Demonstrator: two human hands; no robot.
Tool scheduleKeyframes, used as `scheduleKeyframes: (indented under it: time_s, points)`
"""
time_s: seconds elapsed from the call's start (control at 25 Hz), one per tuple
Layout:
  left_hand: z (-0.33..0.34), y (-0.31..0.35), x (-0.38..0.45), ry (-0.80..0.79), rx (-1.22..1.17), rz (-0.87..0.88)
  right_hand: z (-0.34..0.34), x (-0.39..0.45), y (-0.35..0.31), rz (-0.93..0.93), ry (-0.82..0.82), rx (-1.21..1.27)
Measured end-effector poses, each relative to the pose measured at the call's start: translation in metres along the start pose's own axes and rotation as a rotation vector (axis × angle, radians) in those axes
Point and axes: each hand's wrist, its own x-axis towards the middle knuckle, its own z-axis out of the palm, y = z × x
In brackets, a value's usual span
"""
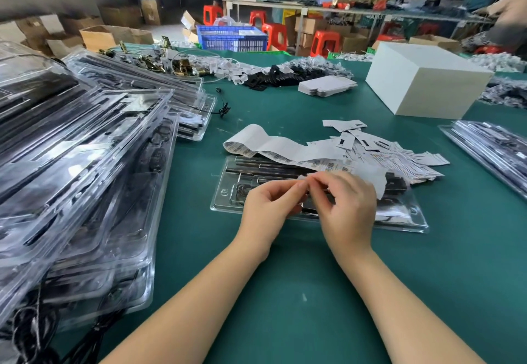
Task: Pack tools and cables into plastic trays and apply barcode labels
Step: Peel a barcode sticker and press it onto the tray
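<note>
Dozens of filled trays crowd the worktop's left, one open tray sits centred beneath the barcode strip, so left hand and right hand pinch a label just above it, seemingly peeling.

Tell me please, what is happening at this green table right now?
A person is labelling packed kits. Both hands, the left hand and the right hand, pinch a small white label between their fingertips, just above a clear plastic tray that already holds black tools and a cable. A long barcode label strip lies across the tray's far edge, beside a heap of loose paper slips. Stacks of filled trays stand at the left. Whether the label is already peeled free cannot be told.
</note>
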Motion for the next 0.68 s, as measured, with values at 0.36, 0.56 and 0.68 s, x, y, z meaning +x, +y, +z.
scheduleKeyframes:
  time_s: [0.36,0.56,0.68]
  points:
    - [-0.005,0.003,0.003,0.052,-0.182,-0.111,0.001,-0.003,0.002,-0.192,0.033,-0.133]
    - [-0.01,0.006,0.005,0.034,-0.221,-0.189,-0.003,0.0,0.001,-0.331,0.07,-0.205]
    - [-0.011,0.009,0.005,0.032,-0.211,-0.243,-0.005,0.002,-0.001,-0.391,0.105,-0.262]
